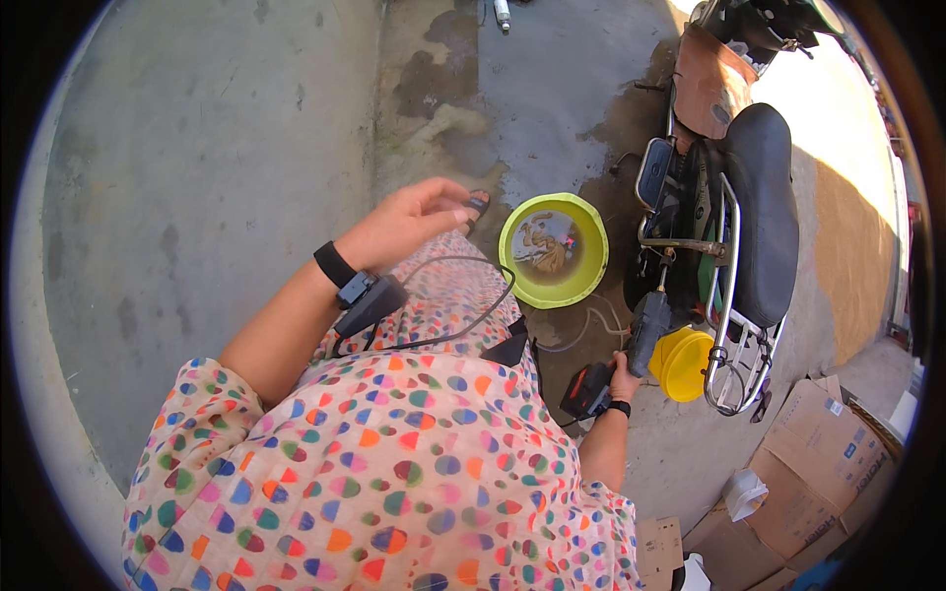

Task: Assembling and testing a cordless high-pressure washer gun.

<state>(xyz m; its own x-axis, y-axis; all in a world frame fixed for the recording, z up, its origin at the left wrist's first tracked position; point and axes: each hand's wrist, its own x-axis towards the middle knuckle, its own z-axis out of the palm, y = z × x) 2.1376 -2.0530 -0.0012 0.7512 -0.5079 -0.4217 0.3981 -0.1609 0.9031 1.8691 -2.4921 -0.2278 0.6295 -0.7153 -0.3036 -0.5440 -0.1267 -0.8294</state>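
My right hand [623,379] is wrapped round the grip of a dark cordless spray gun [648,333]. The gun's thin nozzle points away from me, at the side of a motorbike [705,212]. Beside that hand is a dark block with a red patch [588,390], perhaps the gun's battery. My left hand [409,222] hovers over my lap, holding nothing, its fingers loosely bent and thumb apart. A lime-green basin [506,258] stands just beyond my knees, with murky water and brown cloth [547,246] in it. A pale hose [591,320] runs on the ground between basin and gun.
A yellow bucket [687,364] sits by the bike's rear rack [744,364]. Flattened cardboard boxes [818,453] lie at lower right. The concrete ground [562,89] is wet around the basin. A black cable [473,330] loops from my left wrist across my lap.
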